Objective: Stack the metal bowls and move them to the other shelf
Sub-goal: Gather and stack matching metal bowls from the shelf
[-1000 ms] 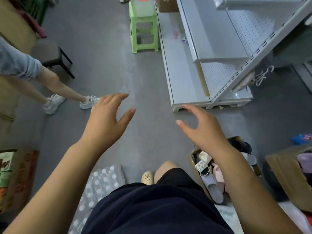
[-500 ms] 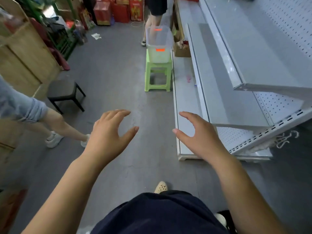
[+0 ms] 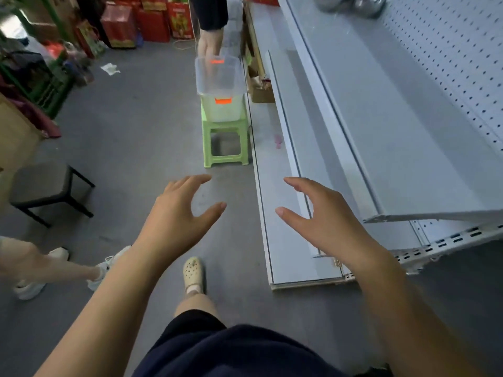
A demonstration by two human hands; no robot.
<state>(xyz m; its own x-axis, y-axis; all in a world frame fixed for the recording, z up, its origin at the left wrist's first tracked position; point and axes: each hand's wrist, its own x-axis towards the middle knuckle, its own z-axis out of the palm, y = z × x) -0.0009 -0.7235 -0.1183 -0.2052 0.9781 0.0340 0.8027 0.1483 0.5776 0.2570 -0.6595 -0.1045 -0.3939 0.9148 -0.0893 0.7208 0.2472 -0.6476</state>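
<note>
Metal bowls (image 3: pixel 366 6), shiny, on the shelf (image 3: pixel 381 110); left hand (image 3: pixel 174 217), right hand (image 3: pixel 328 217): fingers wide, empty.

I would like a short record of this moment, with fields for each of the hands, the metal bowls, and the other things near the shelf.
left hand: open, holds nothing, above the floor
right hand: open, holds nothing, above the lowest shelf's front edge
metal bowls: side by side at the far end of the upper shelf, cut by the frame edge, count unclear
green stool: beside the shelf base, carries a clear plastic box
black stool: on the floor, left
</note>
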